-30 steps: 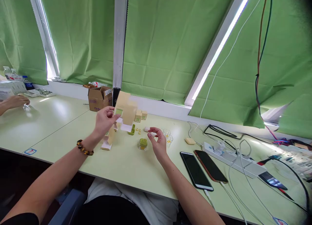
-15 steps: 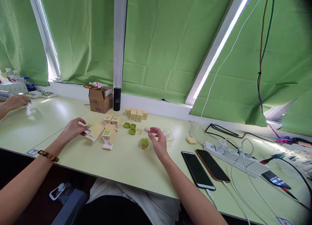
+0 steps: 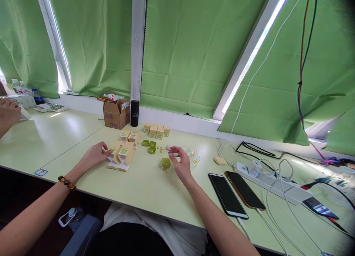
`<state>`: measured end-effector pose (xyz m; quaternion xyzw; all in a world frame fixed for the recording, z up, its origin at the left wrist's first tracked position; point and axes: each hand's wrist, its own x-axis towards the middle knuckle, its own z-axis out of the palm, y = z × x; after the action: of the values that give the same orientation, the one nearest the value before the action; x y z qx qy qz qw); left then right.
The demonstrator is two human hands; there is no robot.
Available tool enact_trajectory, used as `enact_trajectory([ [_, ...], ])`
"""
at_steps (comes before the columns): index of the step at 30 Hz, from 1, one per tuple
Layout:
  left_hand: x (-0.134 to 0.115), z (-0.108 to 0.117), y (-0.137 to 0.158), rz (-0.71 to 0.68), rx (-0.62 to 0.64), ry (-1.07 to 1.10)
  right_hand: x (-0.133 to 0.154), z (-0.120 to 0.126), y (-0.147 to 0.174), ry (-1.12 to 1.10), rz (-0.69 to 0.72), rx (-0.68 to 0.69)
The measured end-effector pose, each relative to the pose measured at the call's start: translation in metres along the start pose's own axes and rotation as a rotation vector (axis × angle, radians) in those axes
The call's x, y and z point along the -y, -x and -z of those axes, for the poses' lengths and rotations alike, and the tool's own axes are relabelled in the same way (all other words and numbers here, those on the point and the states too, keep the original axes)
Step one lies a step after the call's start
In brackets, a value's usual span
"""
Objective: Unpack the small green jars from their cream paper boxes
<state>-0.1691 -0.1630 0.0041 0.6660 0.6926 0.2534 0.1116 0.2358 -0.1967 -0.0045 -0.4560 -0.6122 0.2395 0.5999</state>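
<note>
My left hand (image 3: 95, 154) pinches the left edge of an open, pale yellow paper box (image 3: 113, 160) with a green label. This box lies against another open box (image 3: 125, 156), in front of two more open boxes (image 3: 129, 136). My right hand (image 3: 181, 162) hovers with loosely curled fingers, thumb and fingertips a little apart, and nothing visible between them. Just left of it stands a small clear jar with a green lid (image 3: 165, 162). Beyond are green square lids (image 3: 152, 149), tiny yellow pieces (image 3: 160, 148), a pinkish-white item (image 3: 168, 147) and clear jars (image 3: 195, 158), partly hidden.
Several closed boxes (image 3: 156, 131) stand at the back, near a black tumbler (image 3: 134, 113) and a cardboard carton (image 3: 116, 114). Two phones (image 3: 227, 195), a power strip (image 3: 266, 182) and loose cables lie at right. Another person's hand (image 3: 9, 111) is at far left.
My left hand has moved right with the paper box, bringing it up against the neighbouring open box. My right hand has hardly moved. The other person's hand has shifted left.
</note>
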Motion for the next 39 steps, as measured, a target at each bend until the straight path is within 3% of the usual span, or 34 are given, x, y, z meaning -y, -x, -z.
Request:
enact_trajectory([
  [7, -0.018, 0.011, 0.005, -0.095, -0.058, -0.207, 0.002, 0.001, 0.000, 0.009, 0.008, 0.001],
  [10, -0.030, 0.007, 0.020, -0.328, -0.105, -0.261, 0.002, 0.000, 0.000, 0.016, 0.018, 0.002],
  [14, -0.043, -0.015, 0.040, -0.579, -0.019, -0.334, 0.001, -0.001, 0.001, 0.017, 0.019, 0.003],
  [20, -0.049, -0.039, 0.043, -0.555, 0.033, -0.422, 0.000, 0.000, 0.001, 0.020, 0.013, 0.018],
  [29, -0.049, -0.031, 0.030, -0.567, 0.003, -0.381, -0.001, 0.000, -0.001, 0.046, 0.036, 0.003],
  [34, -0.089, -0.032, 0.032, -0.744, -0.083, -0.255, -0.011, 0.011, -0.011, 0.119, -0.005, 0.041],
  [39, -0.158, -0.054, 0.033, -0.859, 0.104, -0.149, -0.021, 0.026, -0.017, 0.190, -0.177, 0.319],
])
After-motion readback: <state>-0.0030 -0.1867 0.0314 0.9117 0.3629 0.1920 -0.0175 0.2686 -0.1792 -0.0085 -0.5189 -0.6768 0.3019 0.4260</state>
